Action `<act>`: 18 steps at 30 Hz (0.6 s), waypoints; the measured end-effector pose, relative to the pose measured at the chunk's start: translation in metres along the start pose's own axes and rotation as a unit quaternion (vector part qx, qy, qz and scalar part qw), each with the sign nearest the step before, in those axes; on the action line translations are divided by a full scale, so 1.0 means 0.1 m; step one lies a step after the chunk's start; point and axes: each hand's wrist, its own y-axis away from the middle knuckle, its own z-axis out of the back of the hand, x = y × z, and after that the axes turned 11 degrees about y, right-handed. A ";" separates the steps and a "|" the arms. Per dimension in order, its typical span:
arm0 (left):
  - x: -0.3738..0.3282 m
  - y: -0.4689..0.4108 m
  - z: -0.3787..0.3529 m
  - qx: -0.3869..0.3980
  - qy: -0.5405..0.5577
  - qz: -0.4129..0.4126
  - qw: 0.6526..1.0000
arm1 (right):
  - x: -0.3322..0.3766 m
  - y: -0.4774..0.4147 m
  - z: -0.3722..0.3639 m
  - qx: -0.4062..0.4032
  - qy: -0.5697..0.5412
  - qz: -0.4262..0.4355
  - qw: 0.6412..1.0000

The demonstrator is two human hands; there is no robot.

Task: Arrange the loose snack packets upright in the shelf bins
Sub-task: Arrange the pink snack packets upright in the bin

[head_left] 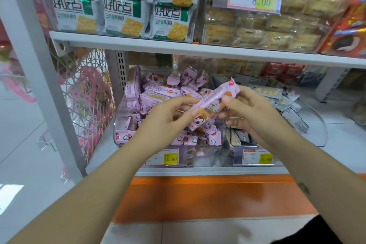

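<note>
The long pink plastic snack packet (214, 101) with the orange cartoon print is up in the air, held just above the clear plastic bin (118, 123) on the lower white shelf (198, 47). Its long axis slants, the lower end towards the left and nearer the person, the upper crimped end pointing up, to the right and towards the back of the shelf.

Both bare forearms reach forward from the bottom corners and meet at the packet. The left hand (168, 117) has its palm turned inward, its fingers (188, 114) curled and pinching the packet's lower half. The right hand (251, 111) pinches the upper half, thumb on the near face, the other fingers curled behind.

The bin below is heaped with jumbled loose pink packets (156, 95). The bin just beside it on the right holds grey packets (293, 117).
</note>
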 end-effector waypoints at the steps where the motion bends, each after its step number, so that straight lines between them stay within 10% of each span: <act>1: -0.02 0.00 -0.01 0.001 0.018 0.006 1.000 | 0.00 0.00 0.00 0.010 -0.023 0.010 1.000; 8: -0.02 -0.02 -0.03 0.027 0.031 0.011 0.999 | 0.05 -0.01 0.03 -0.021 0.031 0.079 0.996; 18: 0.24 0.02 -0.03 0.107 -0.361 0.046 0.925 | -0.12 -0.04 0.00 -0.019 0.267 0.090 0.959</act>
